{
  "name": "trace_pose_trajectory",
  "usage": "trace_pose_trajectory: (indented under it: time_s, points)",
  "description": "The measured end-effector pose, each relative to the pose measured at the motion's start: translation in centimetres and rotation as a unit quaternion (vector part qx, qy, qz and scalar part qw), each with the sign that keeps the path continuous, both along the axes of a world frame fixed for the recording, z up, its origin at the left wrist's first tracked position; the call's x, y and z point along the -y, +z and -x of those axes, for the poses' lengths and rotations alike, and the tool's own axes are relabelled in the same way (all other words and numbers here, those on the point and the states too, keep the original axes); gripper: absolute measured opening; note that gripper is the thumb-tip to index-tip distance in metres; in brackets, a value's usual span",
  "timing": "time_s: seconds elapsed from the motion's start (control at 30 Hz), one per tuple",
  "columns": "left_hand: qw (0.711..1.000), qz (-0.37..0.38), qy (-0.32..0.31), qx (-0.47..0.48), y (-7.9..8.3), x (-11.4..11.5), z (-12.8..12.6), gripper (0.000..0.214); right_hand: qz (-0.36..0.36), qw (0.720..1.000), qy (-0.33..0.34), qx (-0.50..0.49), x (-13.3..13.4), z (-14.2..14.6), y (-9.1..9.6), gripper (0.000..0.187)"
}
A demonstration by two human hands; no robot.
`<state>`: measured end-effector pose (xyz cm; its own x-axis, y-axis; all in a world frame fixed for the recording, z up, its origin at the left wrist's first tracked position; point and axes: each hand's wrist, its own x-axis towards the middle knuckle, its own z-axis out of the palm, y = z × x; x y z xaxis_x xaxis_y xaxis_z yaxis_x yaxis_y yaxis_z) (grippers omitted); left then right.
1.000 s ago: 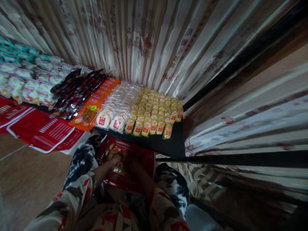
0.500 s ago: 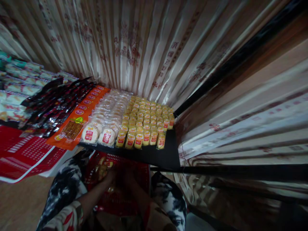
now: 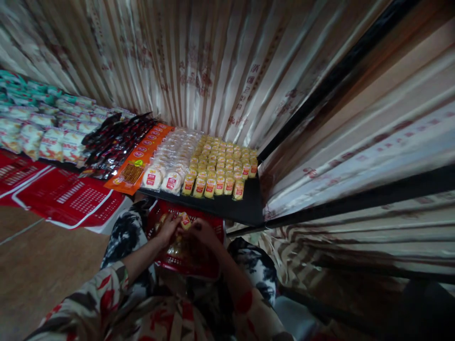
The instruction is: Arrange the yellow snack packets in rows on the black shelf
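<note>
A red plastic basket (image 3: 199,268) rests on my lap and holds small yellow snack packets. My left hand (image 3: 167,230) and my right hand (image 3: 202,230) meet above it. Both pinch one small yellow packet (image 3: 185,220) with a red label, lifted just over the basket. In front of me a black shelf board (image 3: 245,208) carries neat rows of the same yellow packets (image 3: 222,163), with round white wrapped cakes (image 3: 167,163) to their left.
Orange snack packs (image 3: 137,158), dark red packets (image 3: 117,139) and white-green bags (image 3: 42,132) fill the shelf further left. Red printed signs (image 3: 71,199) hang below its edge. Striped foil curtain (image 3: 220,66) backs the shelf; a black frame bar (image 3: 355,203) runs on the right.
Both hands have come up out of the basket with one yellow packet between them. The camera has swung back to the left and slightly up.
</note>
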<state>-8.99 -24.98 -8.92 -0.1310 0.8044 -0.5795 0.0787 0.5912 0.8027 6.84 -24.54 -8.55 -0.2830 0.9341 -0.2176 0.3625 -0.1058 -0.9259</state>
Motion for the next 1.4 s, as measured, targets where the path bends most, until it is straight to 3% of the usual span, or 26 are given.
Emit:
trace_pose_trajectory:
  time_s: [0.1, 0.23, 0.47, 0.63, 0.83, 0.97, 1.07, 1.23, 1.4]
  points:
    - [0.998, -0.039, 0.01, 0.053, 1.1, 0.5, 0.0, 0.045, 0.003, 0.999, 0.022, -0.049, 0.3, -0.7, 1.5, 0.009]
    - [0.99, -0.135, -0.031, 0.026, 2.9, 1.0, -0.2, 0.04, -0.011, 0.998, 0.026, -0.047, 1.1, -1.1, 3.4, 0.011]
    - [0.967, -0.225, -0.097, -0.063, 9.0, -0.1, -1.9, 0.043, -0.131, 0.99, -0.046, 0.024, 1.4, -2.2, 7.3, 0.012]
    - [0.934, -0.305, -0.154, -0.103, 12.5, -3.5, -4.6, 0.043, -0.241, 0.954, -0.135, 0.113, 0.1, -3.9, 10.4, 0.019]
    - [0.878, -0.398, -0.195, -0.182, 15.6, -9.4, -9.9, 0.036, -0.359, 0.874, -0.257, 0.204, -3.8, -6.9, 12.5, 0.022]
    - [0.848, -0.426, -0.219, -0.225, 17.3, -13.2, -13.9, 0.039, -0.391, 0.827, -0.344, 0.213, -7.3, -9.3, 12.4, 0.027]
    - [0.83, -0.417, -0.247, -0.278, 18.1, -15.1, -16.6, 0.042, -0.393, 0.811, -0.381, 0.205, -9.4, -10.9, 11.4, 0.032]
    - [0.782, -0.394, -0.339, -0.346, 18.1, -16.9, -19.7, 0.04, -0.355, 0.807, -0.423, 0.208, -11.3, -13.1, 9.3, 0.035]
    - [0.726, -0.415, -0.364, -0.41, 17.1, -18.8, -21.2, 0.032, -0.304, 0.826, -0.431, 0.201, -12.6, -14.4, 7.5, 0.034]
